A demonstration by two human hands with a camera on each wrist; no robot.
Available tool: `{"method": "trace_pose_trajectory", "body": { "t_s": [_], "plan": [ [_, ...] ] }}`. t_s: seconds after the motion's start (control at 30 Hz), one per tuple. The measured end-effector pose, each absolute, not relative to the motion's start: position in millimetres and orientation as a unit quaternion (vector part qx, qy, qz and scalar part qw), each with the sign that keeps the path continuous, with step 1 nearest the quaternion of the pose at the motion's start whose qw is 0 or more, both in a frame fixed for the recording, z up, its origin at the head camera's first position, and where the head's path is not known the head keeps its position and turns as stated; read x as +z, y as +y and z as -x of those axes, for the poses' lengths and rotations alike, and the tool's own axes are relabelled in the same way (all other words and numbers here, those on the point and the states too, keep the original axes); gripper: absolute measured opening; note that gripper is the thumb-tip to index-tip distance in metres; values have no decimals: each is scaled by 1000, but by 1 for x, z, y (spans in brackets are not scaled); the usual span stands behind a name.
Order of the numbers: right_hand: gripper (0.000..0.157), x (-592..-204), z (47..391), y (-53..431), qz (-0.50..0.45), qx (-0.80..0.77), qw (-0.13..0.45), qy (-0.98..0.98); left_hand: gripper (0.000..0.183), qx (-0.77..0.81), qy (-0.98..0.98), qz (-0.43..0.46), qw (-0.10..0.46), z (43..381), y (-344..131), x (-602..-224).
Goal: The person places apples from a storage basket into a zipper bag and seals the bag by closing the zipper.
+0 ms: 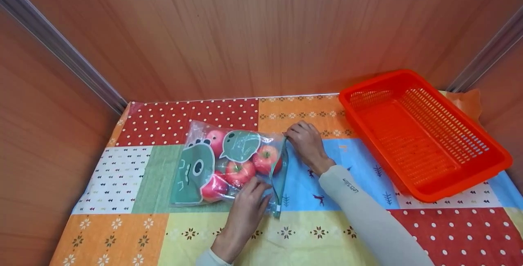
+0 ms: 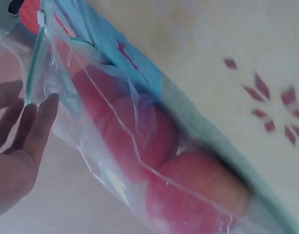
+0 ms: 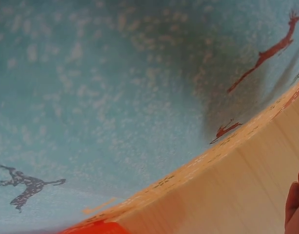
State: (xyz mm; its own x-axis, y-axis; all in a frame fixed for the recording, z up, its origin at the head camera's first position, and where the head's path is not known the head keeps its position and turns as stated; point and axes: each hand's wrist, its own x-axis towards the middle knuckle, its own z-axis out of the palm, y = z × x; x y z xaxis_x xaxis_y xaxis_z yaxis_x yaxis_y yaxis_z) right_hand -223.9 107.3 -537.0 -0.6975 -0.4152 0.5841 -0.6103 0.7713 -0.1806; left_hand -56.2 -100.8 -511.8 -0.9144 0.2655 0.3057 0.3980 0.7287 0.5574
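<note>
A clear zip bag (image 1: 241, 145) with a green cartoon monster print lies on its side, its mouth to the right. Several red apples (image 1: 240, 173) fill it; apples (image 2: 139, 139) also show through the plastic in the left wrist view. My right hand (image 1: 306, 141) pinches the far end of the green zip strip (image 1: 282, 176). At the near end of that strip sits a white slider (image 2: 41, 18). My left hand (image 1: 248, 204) has its fingers (image 2: 42, 122) loosely extended against the near side of the bag, close to the mouth.
An orange-red plastic basket (image 1: 408, 135) with slotted sides stands at the right. The patchwork tablecloth (image 1: 212, 237) covers the table. Wood-grain panels (image 1: 253, 33) rise behind and on both sides.
</note>
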Motion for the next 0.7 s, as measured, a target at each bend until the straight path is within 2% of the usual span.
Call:
{"method": "trace_pose_trajectory", "body": {
  "t_s": [0.37,0.53,0.7],
  "plan": [
    [15,-537,221,109,-272,231,245,-902,33,3,-946,309,96,43,-106,-520],
    [13,-537,219,109,-267,239,240,-902,35,78,-935,338,78,42,-104,-524],
    [17,-535,220,108,-261,225,230,-910,33,128,-921,355,97,40,-102,-527]
  ]
}}
